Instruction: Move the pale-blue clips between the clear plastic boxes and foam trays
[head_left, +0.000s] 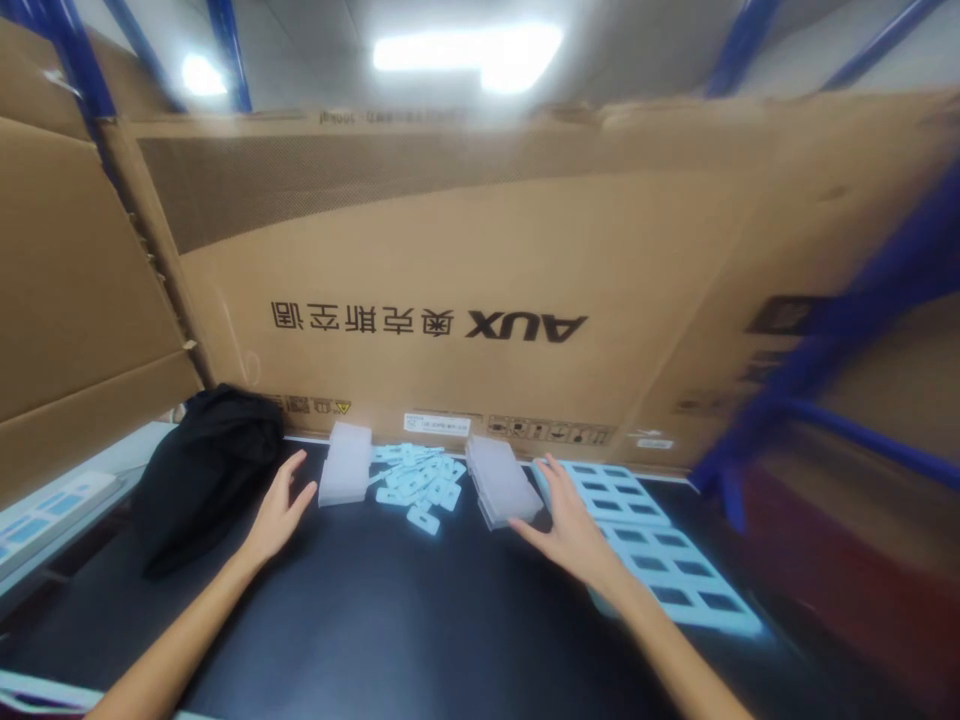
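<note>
My left hand (pixel 279 510) hovers open over the black tabletop (pixel 390 620), just left of a pale translucent stack of sheets (pixel 346 463). My right hand (pixel 571 522) is open too, fingers spread, beside a second translucent stack (pixel 501 480) and resting near the light-blue foam sheets with rectangular cut-outs (pixel 645 545). Between the two stacks lies a pile of several small light-blue foam pieces (pixel 417 482). Neither hand holds anything.
A large upside-down AUX cardboard box (pixel 480 300) walls off the back of the table. A black cloth bundle (pixel 206 470) lies at the left. More cardboard stands at the far left, with blue foam sheets (pixel 45 505) below it. A blue rack frame (pixel 825 360) is at the right.
</note>
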